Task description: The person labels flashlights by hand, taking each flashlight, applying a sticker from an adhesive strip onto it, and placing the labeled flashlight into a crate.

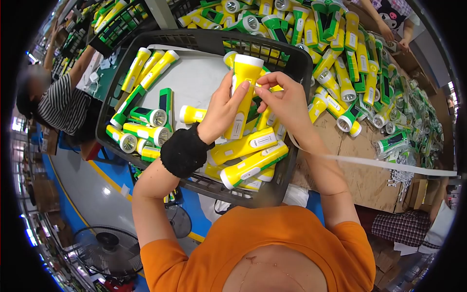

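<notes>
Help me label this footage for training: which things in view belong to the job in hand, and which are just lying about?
Belong to it:
Raised flashlight, held in the left hand, with the right hand at its neck
Black crate beneath
Flashlights in the crate
Probably the flashlight heap at right

Apparently just lying about:
Large fan, lower left
Small fan
</notes>
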Motion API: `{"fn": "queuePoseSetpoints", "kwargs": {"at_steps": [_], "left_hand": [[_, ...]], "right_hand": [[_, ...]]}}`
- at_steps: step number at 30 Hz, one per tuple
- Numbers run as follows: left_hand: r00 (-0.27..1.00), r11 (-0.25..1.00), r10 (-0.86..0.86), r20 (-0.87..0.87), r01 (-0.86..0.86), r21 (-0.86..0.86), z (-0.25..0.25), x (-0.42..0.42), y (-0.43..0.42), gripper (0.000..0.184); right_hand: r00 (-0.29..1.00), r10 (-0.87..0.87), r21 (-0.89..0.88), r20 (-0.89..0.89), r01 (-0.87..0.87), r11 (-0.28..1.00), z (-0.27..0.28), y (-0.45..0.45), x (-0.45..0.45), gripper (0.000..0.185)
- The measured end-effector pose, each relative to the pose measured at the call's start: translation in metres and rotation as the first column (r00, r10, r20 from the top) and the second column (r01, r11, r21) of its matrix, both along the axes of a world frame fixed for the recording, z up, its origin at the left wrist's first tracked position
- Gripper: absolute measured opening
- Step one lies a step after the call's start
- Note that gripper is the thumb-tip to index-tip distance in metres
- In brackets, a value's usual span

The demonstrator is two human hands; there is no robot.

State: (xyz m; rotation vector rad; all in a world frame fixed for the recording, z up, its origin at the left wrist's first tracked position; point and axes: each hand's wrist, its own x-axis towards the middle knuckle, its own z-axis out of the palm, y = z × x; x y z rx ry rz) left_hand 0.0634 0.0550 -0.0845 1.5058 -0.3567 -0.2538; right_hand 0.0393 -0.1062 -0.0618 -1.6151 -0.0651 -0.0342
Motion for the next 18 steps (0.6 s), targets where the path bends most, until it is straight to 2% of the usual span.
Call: {"fn": "queuePoseSetpoints", "kwargs": {"at_steps": [1, 3, 5, 6, 7, 8, 10, 12, 13, 14, 15, 16, 17, 18], "left_hand": [[1.0, 1.0, 0.002, -0.001, -0.002, 0.002, -0.001, 0.001, 0.0, 0.035], [0.993, 0.996, 0.05, 0.107, -0.058, 0.073, -0.007, 0.003, -0.001, 0.032], [0.98, 0.993, 0.085, 0.179, -0.098, 0.064, -0.013, 0.005, -0.005, 0.031], [0.959, 0.993, 0.106, 0.261, -0.117, 0.026, -0.021, 0.007, -0.007, 0.036], [0.92, 0.951, 0.157, 0.36, -0.239, 0.196, -0.015, 0.004, -0.004, 0.043], [0.93, 0.965, 0.15, 0.336, -0.212, 0.155, -0.021, 0.006, -0.004, 0.052], [0.889, 0.942, 0.206, 0.409, -0.294, 0.164, -0.023, 0.003, -0.006, 0.048], [0.869, 0.952, 0.223, 0.441, -0.291, 0.093, -0.007, -0.001, -0.004, 0.05], [0.87, 0.968, 0.224, 0.439, -0.25, 0.003, 0.004, -0.005, -0.006, 0.052], [0.864, 0.966, 0.229, 0.448, -0.258, 0.006, 0.008, -0.007, -0.007, 0.052], [0.802, 0.954, 0.207, 0.56, -0.293, 0.067, 0.012, -0.01, -0.007, 0.055], [0.733, 0.941, 0.098, 0.673, -0.288, 0.177, 0.018, -0.017, -0.012, 0.06], [0.641, 0.917, -0.012, 0.767, -0.299, 0.265, 0.025, -0.022, -0.016, 0.064], [0.685, 0.938, -0.161, 0.71, -0.117, 0.326, 0.049, -0.034, -0.025, 0.068]], "right_hand": [[1.0, 0.002, 0.002, -0.001, -0.002, 1.0, -0.001, -0.002, 0.001, 0.015], [0.999, 0.034, 0.03, -0.025, -0.033, 0.999, -0.004, -0.004, 0.003, 0.014], [1.0, 0.028, 0.031, 0.009, -0.028, 0.999, -0.008, -0.007, 0.002, 0.013], [0.998, -0.007, -0.028, -0.062, 0.005, 1.0, 0.0, -0.005, 0.001, 0.012], [1.0, -0.021, -0.059, -0.022, 0.019, 0.998, -0.007, -0.007, 0.004, 0.013], [0.999, -0.013, -0.148, 0.029, 0.018, 0.989, -0.009, -0.009, 0.006, 0.012], [0.988, -0.051, -0.131, 0.146, 0.071, 0.989, -0.015, -0.005, 0.007, 0.01], [0.863, -0.007, -0.307, 0.506, 0.188, 0.933, -0.008, 0.0, 0.007, 0.01], [0.953, -0.001, -0.313, 0.304, 0.101, 0.944, -0.005, -0.002, 0.004, 0.011], [0.95, 0.005, -0.307, 0.313, 0.096, 0.947, -0.003, -0.003, 0.005, 0.011], [0.994, 0.012, -0.149, 0.108, 0.004, 0.989, 0.001, -0.003, 0.001, 0.011], [0.995, 0.029, 0.035, -0.094, -0.026, 0.999, 0.006, -0.009, -0.002, 0.011], [1.0, 0.014, 0.118, -0.021, -0.011, 0.993, -0.03, -0.024, 0.004, 0.012], [0.999, -0.002, 0.2, 0.053, -0.009, 0.98, -0.065, -0.038, 0.013, 0.014]]}}
